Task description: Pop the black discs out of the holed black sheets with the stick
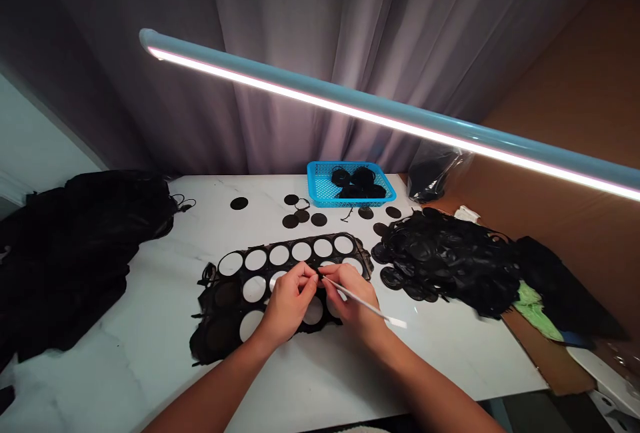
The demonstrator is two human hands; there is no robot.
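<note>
A black sheet (239, 276) with rows of round holes lies on the white table in front of me, and the white tabletop shows through most of the holes. Over its right half, my left hand (289, 301) pinches a small dark bit of black material between thumb and fingers. My right hand (356, 300) grips a thin white stick-like tool (367, 302), its flat end pointing to the lower right. The tool's tip meets the dark bit at my left fingertips. Both hands hide part of the sheet below them.
Several black discs (319, 220) lie loose behind the sheet. A blue basket (316, 185) at the back holds black pieces. To the right is a heap of black discs and scraps (450, 253); to the left, black fabric (85, 260). A lamp tube (320, 86) hangs across above.
</note>
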